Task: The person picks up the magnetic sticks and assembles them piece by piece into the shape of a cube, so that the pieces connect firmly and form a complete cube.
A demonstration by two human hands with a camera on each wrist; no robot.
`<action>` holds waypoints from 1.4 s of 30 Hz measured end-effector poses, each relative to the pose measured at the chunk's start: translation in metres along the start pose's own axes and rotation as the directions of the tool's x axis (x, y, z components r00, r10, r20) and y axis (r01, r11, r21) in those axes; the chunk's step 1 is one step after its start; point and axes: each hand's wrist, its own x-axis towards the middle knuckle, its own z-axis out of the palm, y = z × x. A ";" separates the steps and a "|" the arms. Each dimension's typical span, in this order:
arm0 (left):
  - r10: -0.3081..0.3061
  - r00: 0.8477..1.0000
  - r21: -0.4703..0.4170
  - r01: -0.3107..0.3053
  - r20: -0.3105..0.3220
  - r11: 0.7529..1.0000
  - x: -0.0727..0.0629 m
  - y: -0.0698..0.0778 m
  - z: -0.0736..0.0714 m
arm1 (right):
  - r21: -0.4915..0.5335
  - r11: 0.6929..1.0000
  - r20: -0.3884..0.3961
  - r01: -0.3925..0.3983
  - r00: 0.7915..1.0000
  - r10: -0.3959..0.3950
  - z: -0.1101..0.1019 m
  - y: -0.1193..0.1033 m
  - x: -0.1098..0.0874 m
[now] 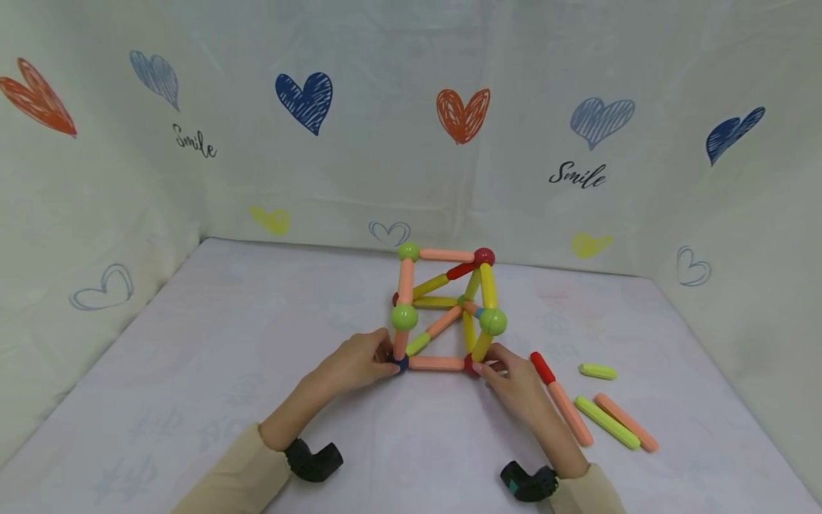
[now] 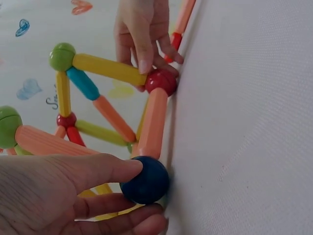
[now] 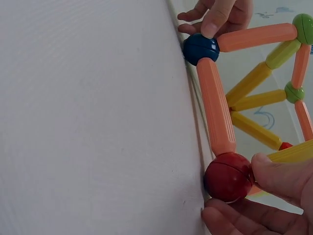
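Observation:
A frame of coloured rods and balls [image 1: 437, 363] stands on the table between both hands. My left hand [image 1: 359, 362] pinches the dark blue ball [image 2: 145, 180] at its near left bottom corner, thumb on one side and fingers beneath. At the near right bottom corner my right hand [image 1: 516, 383] holds a red ball [image 3: 228, 177] between thumb and fingers. An orange rod [image 3: 215, 105] joins these two balls. Green balls [image 1: 404, 317] and a second red ball [image 1: 484, 257] sit higher up, linked by orange and yellow rods. Some rear joints are partly hidden.
Right of the right hand lie loose rods: a red rod [image 1: 542, 367] end to end with an orange one [image 1: 571, 415], a long green rod [image 1: 606, 422], another orange rod [image 1: 627, 422] and a short green rod [image 1: 598, 371]. A white curtain with hearts [image 1: 462, 116] hangs behind the table.

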 end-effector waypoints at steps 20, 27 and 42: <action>0.032 0.998 -0.004 -0.033 -0.060 0.999 -0.009 0.003 -0.038 | -0.036 0.998 0.046 -0.053 0.997 0.055 -0.042 0.007 0.000; 0.255 0.919 -0.025 -0.275 -0.301 0.961 -0.016 0.012 -0.049 | -0.152 0.984 0.039 -0.092 0.994 0.099 -0.090 0.034 -0.012; 0.384 0.838 -0.045 -0.433 -0.387 0.900 -0.012 0.022 -0.038 | -0.313 0.927 0.072 -0.206 0.968 0.240 -0.118 0.104 -0.070</action>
